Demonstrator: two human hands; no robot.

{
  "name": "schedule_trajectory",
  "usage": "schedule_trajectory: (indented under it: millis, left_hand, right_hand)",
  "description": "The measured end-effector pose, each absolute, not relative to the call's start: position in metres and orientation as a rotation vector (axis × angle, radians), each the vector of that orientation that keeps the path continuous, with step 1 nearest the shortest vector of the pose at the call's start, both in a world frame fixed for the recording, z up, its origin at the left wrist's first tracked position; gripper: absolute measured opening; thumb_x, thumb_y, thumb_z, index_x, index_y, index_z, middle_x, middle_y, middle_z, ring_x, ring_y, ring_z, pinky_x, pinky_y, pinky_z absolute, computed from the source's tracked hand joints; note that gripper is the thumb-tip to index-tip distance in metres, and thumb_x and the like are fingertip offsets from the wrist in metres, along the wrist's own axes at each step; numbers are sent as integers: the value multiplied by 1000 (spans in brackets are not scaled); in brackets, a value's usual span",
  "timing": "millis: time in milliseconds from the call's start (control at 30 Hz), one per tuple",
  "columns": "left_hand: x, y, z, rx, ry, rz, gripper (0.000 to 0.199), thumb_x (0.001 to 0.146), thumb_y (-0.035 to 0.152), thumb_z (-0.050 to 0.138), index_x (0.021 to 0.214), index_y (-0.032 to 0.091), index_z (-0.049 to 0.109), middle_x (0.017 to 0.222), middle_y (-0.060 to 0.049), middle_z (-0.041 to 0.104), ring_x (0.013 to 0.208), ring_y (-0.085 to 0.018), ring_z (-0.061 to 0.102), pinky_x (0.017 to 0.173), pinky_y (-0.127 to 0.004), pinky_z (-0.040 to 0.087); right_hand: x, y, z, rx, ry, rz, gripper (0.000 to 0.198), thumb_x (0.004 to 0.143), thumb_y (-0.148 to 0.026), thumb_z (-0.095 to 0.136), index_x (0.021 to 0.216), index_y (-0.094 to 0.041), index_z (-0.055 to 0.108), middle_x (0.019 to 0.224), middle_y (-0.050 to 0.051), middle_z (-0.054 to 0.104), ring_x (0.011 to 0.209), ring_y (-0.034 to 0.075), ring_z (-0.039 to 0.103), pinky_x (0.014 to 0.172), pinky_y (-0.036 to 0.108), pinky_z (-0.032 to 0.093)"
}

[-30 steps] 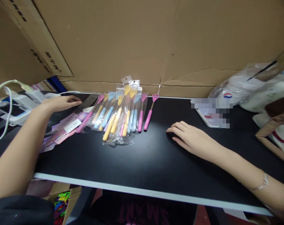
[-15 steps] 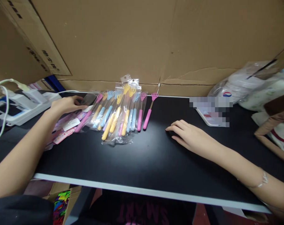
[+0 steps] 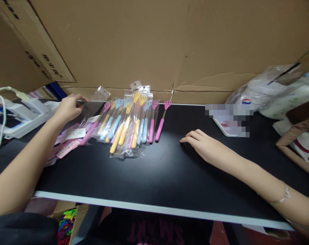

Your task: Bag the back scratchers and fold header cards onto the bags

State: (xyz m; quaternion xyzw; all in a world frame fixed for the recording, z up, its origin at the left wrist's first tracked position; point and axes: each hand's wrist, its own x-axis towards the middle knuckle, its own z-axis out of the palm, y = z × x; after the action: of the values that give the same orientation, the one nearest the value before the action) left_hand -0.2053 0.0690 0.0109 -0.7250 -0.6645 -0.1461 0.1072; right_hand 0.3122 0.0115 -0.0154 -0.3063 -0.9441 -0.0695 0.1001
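My left hand (image 3: 71,105) is at the back left of the desk, its fingers closed on a clear plastic bag (image 3: 91,109) whose hanging tab stands up against the cardboard. Below that hand lie pink and purple printed cards (image 3: 69,148) in clear wrapping. Beside them is a row of back scratchers with pink, yellow, blue and orange claw heads, many in clear bags; a yellow back scratcher (image 3: 117,137) lies among them. At the right end, a pink back scratcher (image 3: 159,129) lies apart and unbagged. My right hand (image 3: 201,144) rests on the desk, holding nothing, fingers loosely bent.
A white power strip (image 3: 29,126) with plugs and cables is at the left. A phone (image 3: 227,127), a bagged cup (image 3: 256,95) and a brown-handled bag (image 3: 297,136) stand at the right. Cardboard (image 3: 144,44) walls the back. Below the desk is a box of colourful pieces (image 3: 67,221).
My left hand has moved slightly up and left, and the clear bag's tab now shows raised beside it. My right hand stays in place, its thumb now tucked out of sight.
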Motion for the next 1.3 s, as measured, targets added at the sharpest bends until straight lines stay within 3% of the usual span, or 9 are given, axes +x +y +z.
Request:
schedule_trajectory:
  millis: [367, 700, 800, 900, 967, 1133, 1300]
  left_hand:
    - [-164, 65, 43, -1787, -1537, -1006, 25, 88, 23, 46, 89, 26, 72, 87, 0, 57, 78, -14, 49, 71, -28, 40]
    - [-98, 50, 80, -1829, -843, -1204, 37, 64, -4, 54, 80, 25, 71, 87, 4, 66, 87, -13, 56, 79, -27, 47]
    - [-64, 45, 89, -1895, -659, -1317, 33, 66, -5, 54, 79, 21, 70, 85, 2, 64, 85, -11, 58, 68, -21, 46]
    - [-29, 47, 87, -1996, -640, -1602, 27, 72, -5, 53, 78, 18, 67, 81, 1, 62, 82, -9, 59, 51, -15, 38]
    - [-8, 50, 79, -2096, -645, -1794, 23, 73, -2, 56, 78, 18, 66, 81, 1, 62, 79, -9, 58, 50, -15, 37]
    - [40, 49, 46, -2506, -888, -1944, 12, 86, 10, 55, 85, 19, 62, 88, -1, 65, 78, -11, 59, 59, -20, 44]
    - [73, 45, 20, -2735, -1109, -1903, 14, 88, 11, 51, 92, 19, 62, 97, -2, 65, 81, -11, 61, 61, -21, 45]
  right_hand:
    - [309, 9, -11, -880, -2792, -213, 29, 93, -7, 40, 108, -15, 63, 99, 12, 64, 90, 24, 59, 76, 37, 52]
    - [308, 7, -11, -898, -2801, -169, 28, 92, -7, 42, 107, -15, 64, 99, 12, 64, 90, 25, 58, 76, 38, 52]
    - [308, 8, -11, -894, -2788, -120, 28, 93, -9, 40, 108, -15, 63, 99, 12, 63, 90, 26, 58, 77, 39, 51]
    - [309, 10, -11, -917, -2749, 7, 29, 95, -12, 38, 108, -17, 63, 100, 12, 63, 93, 26, 57, 79, 39, 51]
    - [310, 12, -12, -936, -2704, 139, 29, 95, -14, 37, 108, -18, 63, 103, 12, 64, 96, 26, 57, 81, 40, 51]
    - [310, 14, -13, -923, -2552, 544, 25, 99, -33, 43, 109, -20, 62, 107, 11, 65, 105, 24, 58, 93, 42, 48]
    - [306, 11, -13, -990, -2395, 866, 38, 98, -46, 46, 122, -20, 57, 125, 11, 63, 119, 25, 57, 106, 46, 42]
